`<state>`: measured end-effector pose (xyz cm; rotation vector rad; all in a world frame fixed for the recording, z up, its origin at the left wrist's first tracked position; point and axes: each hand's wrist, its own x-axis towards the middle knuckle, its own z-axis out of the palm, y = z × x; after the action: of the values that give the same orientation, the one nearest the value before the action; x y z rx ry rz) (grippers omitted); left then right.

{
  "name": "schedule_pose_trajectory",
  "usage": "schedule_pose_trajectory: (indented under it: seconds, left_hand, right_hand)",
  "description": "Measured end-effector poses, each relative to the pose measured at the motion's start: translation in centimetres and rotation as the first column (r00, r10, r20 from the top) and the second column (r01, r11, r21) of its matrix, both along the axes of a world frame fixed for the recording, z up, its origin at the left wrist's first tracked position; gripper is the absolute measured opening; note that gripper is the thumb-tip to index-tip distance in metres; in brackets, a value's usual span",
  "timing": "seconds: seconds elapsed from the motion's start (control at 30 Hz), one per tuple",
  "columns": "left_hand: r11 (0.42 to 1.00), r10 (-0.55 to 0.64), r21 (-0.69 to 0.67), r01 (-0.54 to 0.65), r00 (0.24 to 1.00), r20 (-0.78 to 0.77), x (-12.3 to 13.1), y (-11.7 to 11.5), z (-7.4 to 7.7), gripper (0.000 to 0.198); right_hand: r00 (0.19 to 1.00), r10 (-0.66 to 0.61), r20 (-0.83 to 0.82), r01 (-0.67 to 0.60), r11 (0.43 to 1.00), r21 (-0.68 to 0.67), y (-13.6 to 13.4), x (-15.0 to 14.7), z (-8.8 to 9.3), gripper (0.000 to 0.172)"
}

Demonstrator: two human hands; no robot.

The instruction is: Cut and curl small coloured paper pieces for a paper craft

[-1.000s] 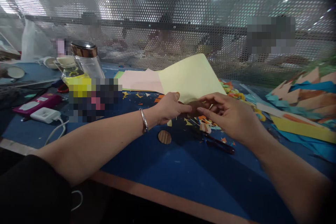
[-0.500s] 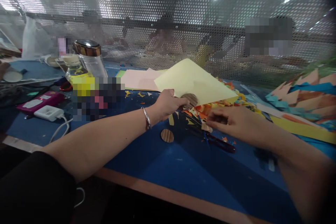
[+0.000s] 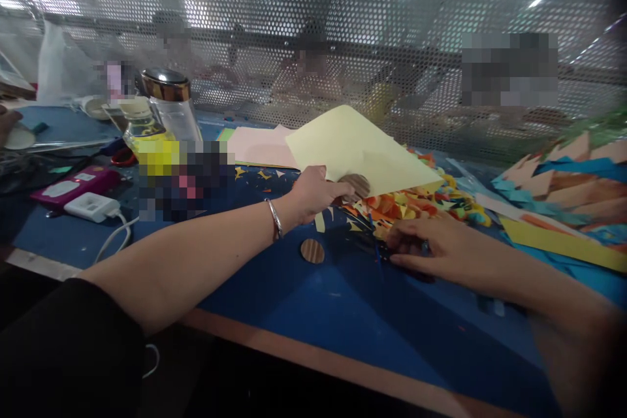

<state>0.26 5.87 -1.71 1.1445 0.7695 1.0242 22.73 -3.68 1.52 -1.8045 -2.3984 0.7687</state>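
Note:
My left hand [image 3: 313, 194] pinches a pale yellow sheet of paper [image 3: 360, 144] together with a round wood-grain disc [image 3: 361, 185], which lies against the sheet's near edge. A second wood-grain disc [image 3: 312, 250] is flat on the blue table [image 3: 294, 313], below that hand. My right hand [image 3: 428, 245] hovers low over the table, thumb and fingers apart. Beneath it, mostly covered, are scissors with a dark red handle [image 3: 418, 273]. A thin blue strip [image 3: 378, 251] shows beside its fingertips.
Coloured paper scraps [image 3: 406, 206] are heaped behind my right hand. Pink sheets [image 3: 262, 147] lie at the back. On the left stand a glass bottle [image 3: 171, 108] and a yellow bottle [image 3: 147, 134], near a white charger [image 3: 91, 207]. Folded paper pieces [image 3: 563, 176] fill the right.
My right hand has moved down from the scraps and now covers most of the scissors; a small pale scrap by its fingertips is no longer seen there. My left hand keeps its hold.

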Motion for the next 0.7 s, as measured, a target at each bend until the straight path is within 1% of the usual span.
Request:
schedule_pose_trajectory:
  seconds: [0.1, 0.2, 0.3, 0.43, 0.57, 0.63, 0.7]
  left_hand:
    - [0.999, 0.043, -0.006, -0.043, 0.999, -0.005, -0.1, -0.1, -0.1, 0.044]
    - [0.998, 0.054, -0.012, -0.055, 0.998, -0.017, -0.1, -0.2, -0.3, 0.043]
    - [0.998, 0.063, -0.022, -0.064, 0.998, -0.024, 0.0, -0.3, -0.3, 0.040]
    - [0.997, 0.077, -0.022, -0.077, 0.997, -0.018, -0.1, -0.3, -0.3, 0.037]
    - [0.999, 0.035, -0.037, -0.035, 0.999, -0.010, -0.3, -0.3, -0.3, 0.037]
    - [0.997, 0.051, -0.051, -0.051, 0.999, 0.006, -0.3, -0.3, -0.3, 0.036]
    - [0.995, 0.073, -0.070, -0.070, 0.997, 0.036, -0.2, -0.2, -0.4, 0.037]
  right_hand:
    - [0.994, -0.064, -0.093, 0.066, 0.998, 0.018, -0.4, -0.1, -0.4, 0.033]
    - [0.989, -0.072, -0.133, 0.078, 0.996, 0.041, -0.6, 0.0, -0.8, 0.033]
    - [0.992, -0.069, -0.106, 0.073, 0.997, 0.036, -0.6, 0.0, -0.9, 0.029]
    - [0.998, -0.023, -0.064, 0.024, 1.000, 0.003, -0.6, 0.0, -0.6, 0.028]
    - [0.999, -0.033, -0.008, 0.033, 0.998, 0.052, -0.2, 0.9, -0.2, 0.031]
    - [1.000, -0.031, 0.004, 0.031, 0.997, 0.073, -0.1, 1.5, 0.2, 0.029]
    - [0.999, -0.046, 0.013, 0.045, 0.997, 0.056, -0.3, 2.0, 0.6, 0.027]
